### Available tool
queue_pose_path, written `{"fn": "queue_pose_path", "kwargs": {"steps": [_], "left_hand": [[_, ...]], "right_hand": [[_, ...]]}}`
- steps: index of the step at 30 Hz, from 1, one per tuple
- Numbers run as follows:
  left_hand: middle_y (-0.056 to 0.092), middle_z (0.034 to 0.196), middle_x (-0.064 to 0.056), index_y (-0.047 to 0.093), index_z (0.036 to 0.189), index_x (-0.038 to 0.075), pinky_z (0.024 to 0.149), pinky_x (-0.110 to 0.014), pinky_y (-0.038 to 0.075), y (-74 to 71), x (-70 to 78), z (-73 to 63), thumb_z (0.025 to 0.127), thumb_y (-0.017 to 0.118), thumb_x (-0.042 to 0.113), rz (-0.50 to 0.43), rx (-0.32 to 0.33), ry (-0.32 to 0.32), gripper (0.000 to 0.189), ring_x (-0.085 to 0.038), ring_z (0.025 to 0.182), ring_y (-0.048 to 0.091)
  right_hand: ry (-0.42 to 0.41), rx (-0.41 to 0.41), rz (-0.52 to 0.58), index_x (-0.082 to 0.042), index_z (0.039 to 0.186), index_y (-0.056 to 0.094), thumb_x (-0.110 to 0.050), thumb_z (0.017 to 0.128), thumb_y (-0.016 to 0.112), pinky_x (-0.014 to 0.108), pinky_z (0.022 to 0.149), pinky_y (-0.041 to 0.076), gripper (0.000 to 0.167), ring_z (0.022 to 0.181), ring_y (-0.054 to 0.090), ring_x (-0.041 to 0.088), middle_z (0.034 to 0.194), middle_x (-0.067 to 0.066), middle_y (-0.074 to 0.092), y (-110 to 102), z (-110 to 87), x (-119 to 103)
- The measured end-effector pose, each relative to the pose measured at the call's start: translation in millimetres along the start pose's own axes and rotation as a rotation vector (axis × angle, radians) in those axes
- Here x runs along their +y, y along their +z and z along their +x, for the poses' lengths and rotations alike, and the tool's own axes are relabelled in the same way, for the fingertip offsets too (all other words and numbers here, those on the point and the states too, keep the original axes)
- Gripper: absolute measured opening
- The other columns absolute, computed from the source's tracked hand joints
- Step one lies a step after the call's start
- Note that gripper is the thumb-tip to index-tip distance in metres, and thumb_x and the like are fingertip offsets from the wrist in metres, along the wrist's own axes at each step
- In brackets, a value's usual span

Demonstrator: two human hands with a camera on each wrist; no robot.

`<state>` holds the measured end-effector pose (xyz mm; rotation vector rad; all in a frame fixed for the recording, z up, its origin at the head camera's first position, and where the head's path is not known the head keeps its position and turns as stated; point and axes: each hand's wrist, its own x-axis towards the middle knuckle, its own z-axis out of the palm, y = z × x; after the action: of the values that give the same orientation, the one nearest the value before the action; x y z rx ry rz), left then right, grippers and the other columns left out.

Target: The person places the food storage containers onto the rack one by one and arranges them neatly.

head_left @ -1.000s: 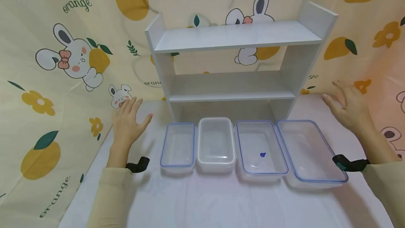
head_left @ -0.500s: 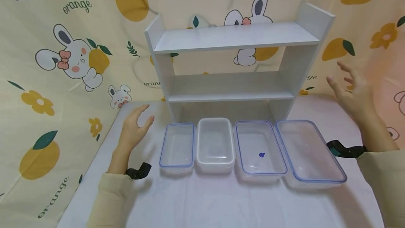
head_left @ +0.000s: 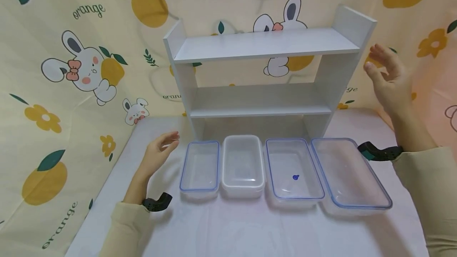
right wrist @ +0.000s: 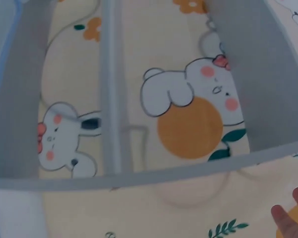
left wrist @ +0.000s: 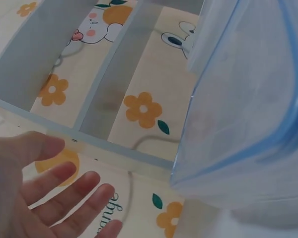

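My left hand [head_left: 157, 156] is held above the table, left of the smallest blue-rimmed food container [head_left: 200, 166]. Its fingers are loosely bent and hold nothing, which the left wrist view also shows. Raised beside the right side of the white shelf [head_left: 267, 43] is my right hand [head_left: 390, 78], relaxed with nothing in it. To the right of the smallest container stand a frosted container [head_left: 244, 162], a blue-rimmed one [head_left: 293, 162] with a small dark blue mark, and a wide blue-rimmed one [head_left: 351, 173]. In the right wrist view, only a few fingertips [right wrist: 290, 223] show.
Behind the containers stands the shelf, with a bare top board and a middle board [head_left: 260, 99]. A cream cloth [head_left: 96, 138] printed with rabbits and oranges hangs at the back and sides. White cloth [head_left: 232, 229] covers the table.
My left hand has come down and its spread fingers have drawn together. My right hand has risen along the shelf's right side. The containers and shelf stay put.
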<state>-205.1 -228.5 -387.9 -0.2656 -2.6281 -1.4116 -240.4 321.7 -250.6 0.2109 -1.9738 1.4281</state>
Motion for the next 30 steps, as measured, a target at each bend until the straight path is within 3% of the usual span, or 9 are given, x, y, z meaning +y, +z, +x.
{"fn": "queue_pose_path", "kwargs": {"steps": [4,9,13,18,23,30], "left_hand": [[0.063,0.127,-0.022,0.055,0.131,0.001,0.086,-0.005,0.044,1.7,-3.0,-3.5,0.097,0.057,0.025,-0.072,-0.051,-0.042,0.042,0.021,0.095,0.054],[0.059,0.127,-0.031,0.052,0.132,-0.005,0.083,-0.008,0.05,4.6,-8.8,-7.4,0.097,0.055,0.017,-0.166,-0.106,-0.064,0.041,0.014,0.093,0.059],[0.054,0.132,-0.033,0.047,0.136,-0.007,0.088,-0.017,0.055,6.7,-14.4,-8.7,0.099,0.051,0.017,-0.235,-0.161,-0.137,0.043,0.012,0.093,0.061],[0.051,0.137,-0.031,0.043,0.139,-0.007,0.099,-0.031,0.054,10.1,-21.8,-9.9,0.101,0.049,0.02,-0.269,-0.205,-0.236,0.047,0.007,0.098,0.062],[0.053,0.135,-0.03,0.041,0.139,-0.009,0.104,-0.039,0.051,14.8,-30.7,-12.7,0.1,0.051,0.021,-0.277,-0.239,-0.273,0.05,-0.001,0.103,0.063],[0.049,0.137,-0.031,0.04,0.139,-0.01,0.103,-0.04,0.051,18.6,-39.6,-18.4,0.097,0.053,0.016,-0.31,-0.264,-0.292,0.051,0.001,0.098,0.061]], "right_hand": [[0.003,0.014,0.184,-0.013,0.137,0.052,-0.011,0.091,0.063,0.017,0.11,0.041,0.048,0.127,0.052,0.01,0.138,-0.002,0.058,8,12.8,-10],[-0.083,-0.014,0.457,-0.008,0.136,0.053,-0.004,0.089,0.064,0.029,0.117,0.036,0.048,0.127,0.052,0.019,0.136,0.006,0.059,19,26.0,-18],[-0.103,-0.011,0.535,-0.006,0.133,0.056,0.003,0.088,0.061,0.019,0.108,0.044,0.045,0.119,0.054,0.018,0.127,0.007,0.063,26,35.0,-22],[-0.113,-0.02,0.625,-0.004,0.126,0.06,0.006,0.09,0.057,0.02,0.109,0.044,0.038,0.119,0.051,0.022,0.129,0.008,0.058,31,43.5,-24],[-0.053,-0.047,0.696,-0.005,0.124,0.059,0.001,0.091,0.058,0.024,0.114,0.04,0.034,0.124,0.045,0.021,0.137,0.009,0.051,32,45.9,-23],[-0.019,-0.083,0.727,-0.009,0.126,0.053,-0.002,0.095,0.052,0.028,0.12,0.033,0.032,0.129,0.04,0.021,0.137,0.01,0.047,37,47.4,-23]]}}
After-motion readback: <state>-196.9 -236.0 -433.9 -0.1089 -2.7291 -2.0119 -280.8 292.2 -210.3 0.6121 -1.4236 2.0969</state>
